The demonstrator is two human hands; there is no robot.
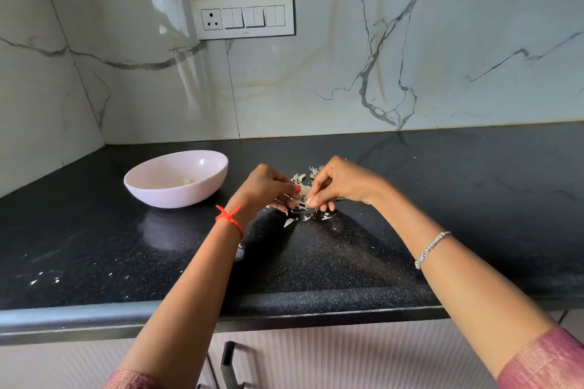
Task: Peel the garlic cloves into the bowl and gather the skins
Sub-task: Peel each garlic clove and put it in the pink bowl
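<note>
Head view. Black speckled counter [347,262] runs into a corner at left, with a marble wall [410,57] behind it. The rounded front edge [94,316] crosses the bottom of the frame, above a ribbed cabinet front and a dark handle [228,366]. Bare counter lies to the right of the hands and in front of them, and between the bowl and the left wall. A switch panel [243,16] is on the wall above the bowl.

Left hand [267,188] and right hand [338,185] meet mid-counter, fingers curled, both pinching one garlic clove [305,190] between their fingertips, just above the surface. The clove is pale and whitish and mostly hidden by fingers; how much skin is on it is unclear.

Skins [303,215] lie as thin pale flakes scattered under, behind and just in front of the hands. A few white flecks [41,278] sit near the front left edge.

The pale pink bowl [177,196] is left of the hands, near but apart, upright. One small yellowish peeled clove [185,181] lies inside.

There is a red thread [230,218] on the left wrist and a silver bracelet [431,248] on the right forearm.
</note>
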